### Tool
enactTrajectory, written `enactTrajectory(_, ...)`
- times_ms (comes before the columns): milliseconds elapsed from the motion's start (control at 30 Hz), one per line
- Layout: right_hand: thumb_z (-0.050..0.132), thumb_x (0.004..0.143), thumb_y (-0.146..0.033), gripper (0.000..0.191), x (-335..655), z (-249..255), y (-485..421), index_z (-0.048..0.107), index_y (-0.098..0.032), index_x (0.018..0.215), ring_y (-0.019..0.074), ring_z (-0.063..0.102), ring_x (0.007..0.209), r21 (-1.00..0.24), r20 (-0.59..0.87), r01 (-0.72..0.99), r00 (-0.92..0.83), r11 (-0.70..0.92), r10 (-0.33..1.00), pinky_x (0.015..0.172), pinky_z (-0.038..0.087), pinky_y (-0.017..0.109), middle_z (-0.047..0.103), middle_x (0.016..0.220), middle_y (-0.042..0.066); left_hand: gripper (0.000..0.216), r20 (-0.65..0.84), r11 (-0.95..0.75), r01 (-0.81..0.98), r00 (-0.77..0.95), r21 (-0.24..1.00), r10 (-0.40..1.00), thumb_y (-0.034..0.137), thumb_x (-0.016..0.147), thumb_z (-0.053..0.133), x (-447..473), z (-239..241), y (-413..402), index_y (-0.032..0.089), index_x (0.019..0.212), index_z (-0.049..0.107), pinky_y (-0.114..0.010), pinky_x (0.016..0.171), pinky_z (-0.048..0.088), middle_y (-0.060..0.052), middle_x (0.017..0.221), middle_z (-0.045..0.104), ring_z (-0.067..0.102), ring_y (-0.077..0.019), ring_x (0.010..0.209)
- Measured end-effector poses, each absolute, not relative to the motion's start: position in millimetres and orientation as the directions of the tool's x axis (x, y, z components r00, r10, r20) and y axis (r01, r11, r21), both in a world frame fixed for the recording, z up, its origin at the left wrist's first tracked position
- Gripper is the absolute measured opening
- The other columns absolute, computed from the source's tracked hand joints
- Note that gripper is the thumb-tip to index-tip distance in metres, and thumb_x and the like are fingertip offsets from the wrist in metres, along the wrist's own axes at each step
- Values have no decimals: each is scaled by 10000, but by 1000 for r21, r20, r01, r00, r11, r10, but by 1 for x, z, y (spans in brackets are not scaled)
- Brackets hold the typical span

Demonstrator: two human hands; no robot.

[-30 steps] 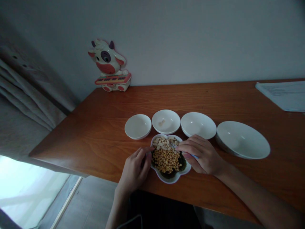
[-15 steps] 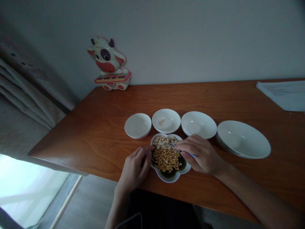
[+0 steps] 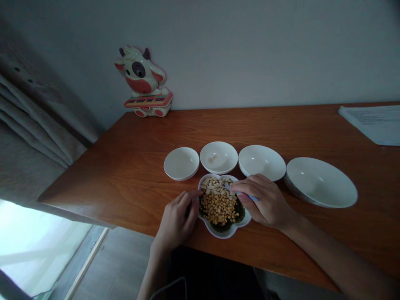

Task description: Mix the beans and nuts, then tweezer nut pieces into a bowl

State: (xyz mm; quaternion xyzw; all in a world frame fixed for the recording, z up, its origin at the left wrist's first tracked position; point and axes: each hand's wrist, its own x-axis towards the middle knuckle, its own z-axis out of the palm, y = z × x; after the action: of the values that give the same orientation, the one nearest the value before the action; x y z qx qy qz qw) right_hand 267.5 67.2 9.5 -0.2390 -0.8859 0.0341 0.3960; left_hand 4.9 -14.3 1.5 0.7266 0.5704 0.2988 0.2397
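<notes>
A white lobed dish [image 3: 223, 234] stands near the table's front edge. In it lie pale flat seeds [image 3: 213, 183] at the far side, yellow beans or kernels [image 3: 218, 207] across the middle, and small dark green bits [image 3: 223, 227] toward the front and right. My left hand [image 3: 179, 216] pinches the dish's left rim between thumb and fingers. Closed around a slim blue-handled utensil [image 3: 250, 196], my right hand [image 3: 265, 203] hovers over the dish's right side. The utensil's tip is among the pale seeds; its exact kind is unclear.
Behind the dish runs a row of white bowls: a small one [image 3: 181, 163], another with a few pale pieces [image 3: 218, 158], a larger one [image 3: 261, 161] and a wide one [image 3: 321, 182]. A cow toy piano [image 3: 145, 83] and papers [image 3: 375, 123] sit farther back.
My right hand has shifted slightly, and the utensil's tip has moved a little up and left among the pale seeds. My left hand keeps its place at the rim.
</notes>
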Motion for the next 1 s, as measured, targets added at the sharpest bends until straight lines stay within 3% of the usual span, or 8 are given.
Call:
enactTrajectory(767,561,955,-118,217,267,7,68,643,-157,1151,175,598,762,-210,713,426,-549,880,436,720,490,337,711,872,53,279,149,-226,680,171,697,974,282,1080,423,4,1,-15,228,1280,609,-297,810,523,-62,1024,695,690,-183,900)
enactTrajectory(1000,538,971,-119,132,269,8,67,631,-172,1047,171,606,779,-260,722,447,-499,856,479,748,464,344,742,906,46,274,147,-227,672,174,705,974,278,1077,429,4,1,-14,228,1284,602,-300,817,515,-61,1027,693,685,-188,909)
